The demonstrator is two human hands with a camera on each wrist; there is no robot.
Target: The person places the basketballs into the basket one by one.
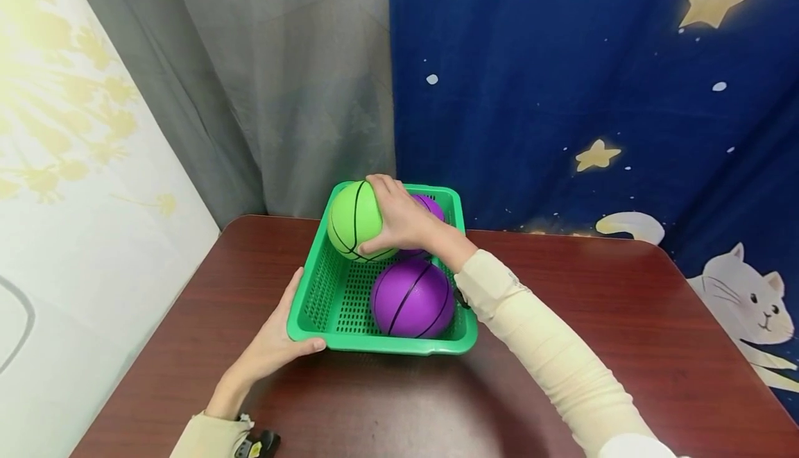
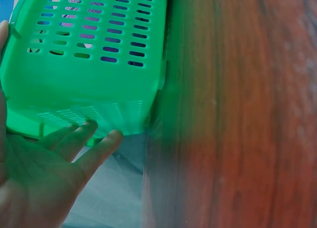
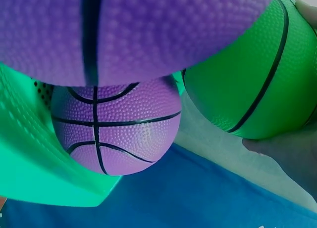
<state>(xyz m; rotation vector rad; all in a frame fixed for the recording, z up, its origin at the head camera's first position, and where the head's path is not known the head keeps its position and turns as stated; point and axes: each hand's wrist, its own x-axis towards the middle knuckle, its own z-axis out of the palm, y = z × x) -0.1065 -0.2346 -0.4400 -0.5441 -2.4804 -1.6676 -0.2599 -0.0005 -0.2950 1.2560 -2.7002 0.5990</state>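
My right hand grips a small light-green basketball from above and its right side, thumb toward the near side. The ball is at the far left of a green plastic basket. At the basket's near left corner, my left hand holds on, thumb along the front rim and fingers along the left side. In the left wrist view, those fingers reach against the slotted wall. A purple basketball sits near right in the basket. Behind it, another purple basketball is partly hidden by my right hand and forearm in the head view.
The basket stands on a dark red-brown wooden table. Behind it hang a grey curtain and a blue curtain with stars and a cat. A white patterned panel borders the left side.
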